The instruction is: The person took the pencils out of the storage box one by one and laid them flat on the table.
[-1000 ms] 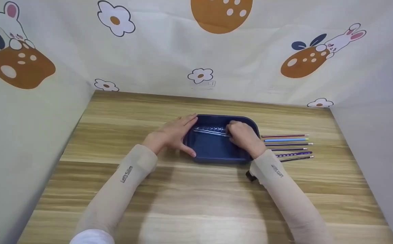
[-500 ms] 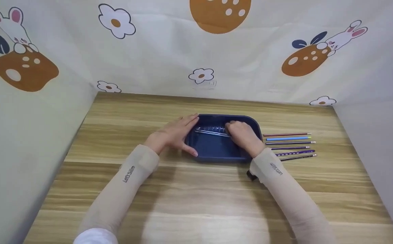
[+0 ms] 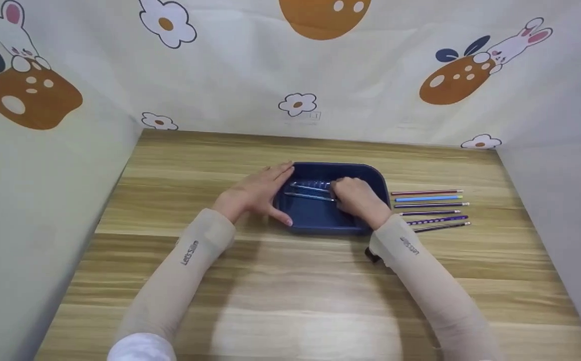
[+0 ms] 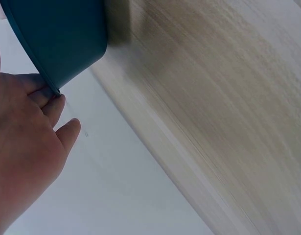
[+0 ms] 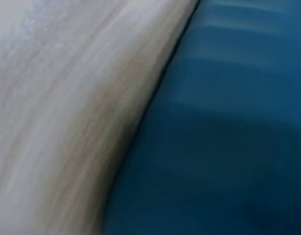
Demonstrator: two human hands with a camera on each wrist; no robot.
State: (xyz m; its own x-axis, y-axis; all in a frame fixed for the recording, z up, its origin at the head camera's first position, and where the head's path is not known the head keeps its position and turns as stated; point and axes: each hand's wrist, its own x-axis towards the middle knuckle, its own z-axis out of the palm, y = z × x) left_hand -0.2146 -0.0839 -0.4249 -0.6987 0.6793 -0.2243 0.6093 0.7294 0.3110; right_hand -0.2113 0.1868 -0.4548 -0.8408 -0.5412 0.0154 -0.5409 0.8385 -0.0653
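Note:
A dark blue rectangular tray (image 3: pixel 315 229) with rounded corners sits mid-table. My left hand (image 3: pixel 257 193) spans its left end, fingers nearly straight along the back corner and thumb at the front one. From the left wrist view, fingertips of the left hand (image 4: pixel 28 132) meet the tray's rim (image 4: pixel 30 56). Inside the tray, my right hand (image 3: pixel 358 198) has curled fingers, gripping thin shiny rods (image 3: pixel 310 196) that stick out to the left. What kind of rods they are I cannot tell. Only the blue tray wall (image 5: pixel 214 147) and tabletop fill the right wrist view.
Right of the tray, several pencils lie side by side, among them a red pencil (image 3: pixel 425 192), a light blue pencil (image 3: pixel 428 199) and a purple spotted pencil (image 3: pixel 440 219). Patterned cloth (image 3: pixel 220 80) encloses the wooden table (image 3: pixel 290 301) at the back and sides.
The shiny rods by my right hand have spread apart, showing as two separate lines. Both hands keep their places at the tray, and the head view has shifted slightly.

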